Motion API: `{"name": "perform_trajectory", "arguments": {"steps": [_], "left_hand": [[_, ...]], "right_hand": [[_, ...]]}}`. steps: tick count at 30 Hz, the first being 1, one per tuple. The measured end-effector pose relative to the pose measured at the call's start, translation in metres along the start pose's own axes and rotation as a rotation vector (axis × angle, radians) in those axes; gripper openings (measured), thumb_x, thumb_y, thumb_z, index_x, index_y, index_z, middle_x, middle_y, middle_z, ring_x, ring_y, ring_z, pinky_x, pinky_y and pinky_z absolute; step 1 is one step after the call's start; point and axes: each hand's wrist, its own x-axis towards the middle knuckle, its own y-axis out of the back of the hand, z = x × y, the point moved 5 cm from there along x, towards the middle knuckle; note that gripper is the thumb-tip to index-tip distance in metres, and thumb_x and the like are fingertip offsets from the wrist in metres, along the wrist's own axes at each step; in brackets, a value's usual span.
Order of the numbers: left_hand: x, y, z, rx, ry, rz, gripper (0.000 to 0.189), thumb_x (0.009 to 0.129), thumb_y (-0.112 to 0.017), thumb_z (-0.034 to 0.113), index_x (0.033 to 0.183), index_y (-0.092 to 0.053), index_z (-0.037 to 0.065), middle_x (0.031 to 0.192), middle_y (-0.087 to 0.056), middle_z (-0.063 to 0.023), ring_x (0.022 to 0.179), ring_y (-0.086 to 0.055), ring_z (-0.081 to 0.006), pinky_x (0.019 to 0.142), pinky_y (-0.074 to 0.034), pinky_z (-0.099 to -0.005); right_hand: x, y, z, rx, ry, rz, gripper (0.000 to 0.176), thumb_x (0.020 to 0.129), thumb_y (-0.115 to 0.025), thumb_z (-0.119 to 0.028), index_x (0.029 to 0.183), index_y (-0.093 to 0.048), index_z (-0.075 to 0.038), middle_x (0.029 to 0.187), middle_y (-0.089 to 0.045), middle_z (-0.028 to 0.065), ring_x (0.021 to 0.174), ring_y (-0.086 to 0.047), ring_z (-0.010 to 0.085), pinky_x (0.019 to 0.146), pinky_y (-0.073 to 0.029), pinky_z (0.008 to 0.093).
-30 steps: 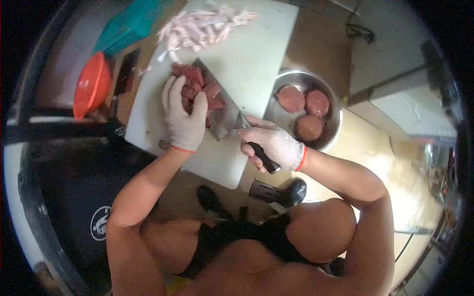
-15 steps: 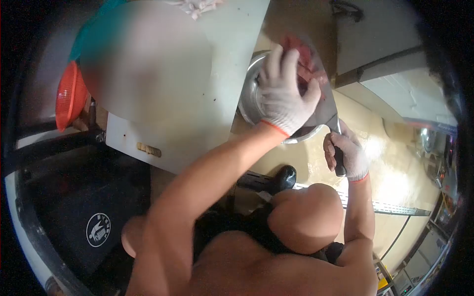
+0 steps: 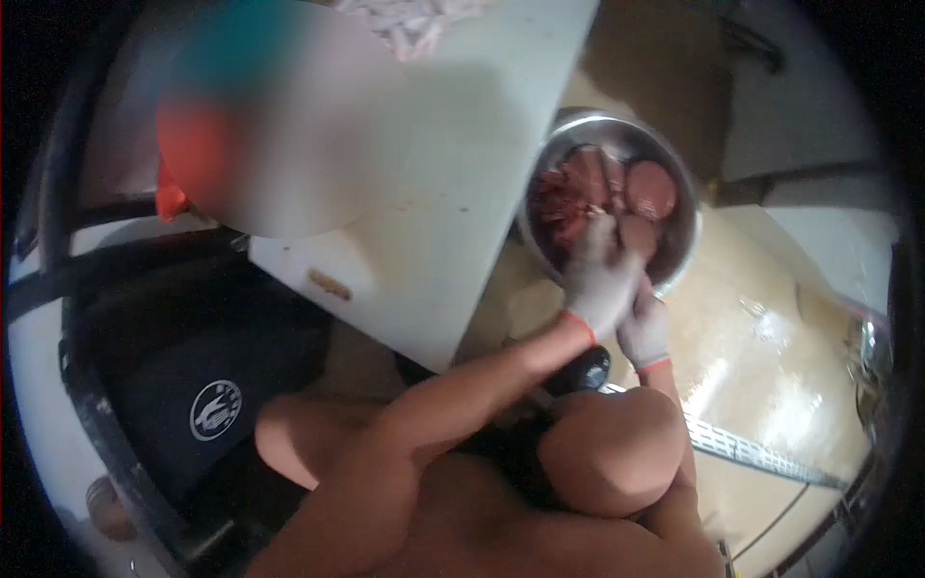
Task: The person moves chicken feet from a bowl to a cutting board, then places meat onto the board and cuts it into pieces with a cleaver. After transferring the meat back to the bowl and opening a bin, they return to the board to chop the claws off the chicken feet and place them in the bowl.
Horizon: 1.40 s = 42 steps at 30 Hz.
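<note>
A metal bowl (image 3: 686,246) on the floor holds red raw meat (image 3: 578,188), with a rounded piece of meat (image 3: 651,190) at its right side. My left hand (image 3: 599,279), in a white glove with an orange cuff, reaches over the near rim. Its fingers are bunched together at the meat, and what they hold is hidden. Close against it, my right hand (image 3: 644,328), gloved the same way, is closed at the bowl's near edge. The knife it gripped a moment ago is mostly hidden behind the hands, and its blade cannot be made out clearly.
A white tabletop (image 3: 453,193) stands left of the bowl, with pale pieces (image 3: 414,24) at its far edge and a small brown strip (image 3: 330,284) near its front corner. A black surface with a round logo (image 3: 216,409) lies lower left. A floor grating (image 3: 761,453) runs at right.
My hands have come down and together at the bowl's near rim. The meat that lay on the broad knife blade above the bowl is no longer seen there. The view has shifted.
</note>
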Motion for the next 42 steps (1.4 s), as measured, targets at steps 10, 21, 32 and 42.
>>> {"name": "perform_trajectory", "arguments": {"steps": [10,21,32,42], "left_hand": [[0.095,0.311,0.147,0.873,-0.220,0.565,0.067,0.108,-0.079,0.041,0.157,-0.067,-0.003,0.152,-0.073,-0.0291,0.146,-0.067,-0.0465,0.124,-0.051,-0.0526],[0.125,0.335,0.070,0.921,-0.273,0.577,0.045,0.104,-0.080,0.035,0.133,-0.078,0.001,0.118,-0.084,-0.0196,0.114,-0.080,-0.0369,0.103,-0.060,-0.0499],[0.146,0.341,0.071,1.084,-0.270,0.520,0.040,0.102,-0.080,0.038,0.114,-0.081,0.000,0.111,-0.083,-0.0210,0.104,-0.081,-0.0428,0.097,-0.062,-0.0557],[0.035,0.166,0.150,0.313,-0.339,0.130,0.030,0.107,-0.077,0.029,0.100,-0.081,0.000,0.085,-0.079,-0.0186,0.078,-0.079,-0.0313,0.077,-0.062,-0.0490]], "right_hand": [[0.008,0.023,-0.020,0.478,-0.311,-0.041,0.058,0.116,-0.068,-0.019,0.172,-0.061,-0.009,0.091,-0.071,0.0014,0.069,-0.063,0.0097,0.066,-0.057,0.0306],[-0.004,0.025,0.001,0.609,-0.368,0.094,0.060,0.118,-0.070,-0.023,0.176,-0.057,-0.009,0.082,-0.066,-0.0013,0.066,-0.062,0.0089,0.061,-0.052,0.0287],[-0.009,0.009,-0.010,0.639,-0.372,0.085,0.052,0.116,-0.067,-0.015,0.168,-0.061,-0.007,0.081,-0.060,-0.0037,0.061,-0.056,0.0071,0.053,-0.046,0.0271],[-0.001,0.006,-0.027,0.647,-0.356,0.052,0.056,0.117,-0.065,-0.017,0.172,-0.059,-0.008,0.082,-0.063,-0.0021,0.062,-0.057,0.0070,0.055,-0.047,0.0272]]}}
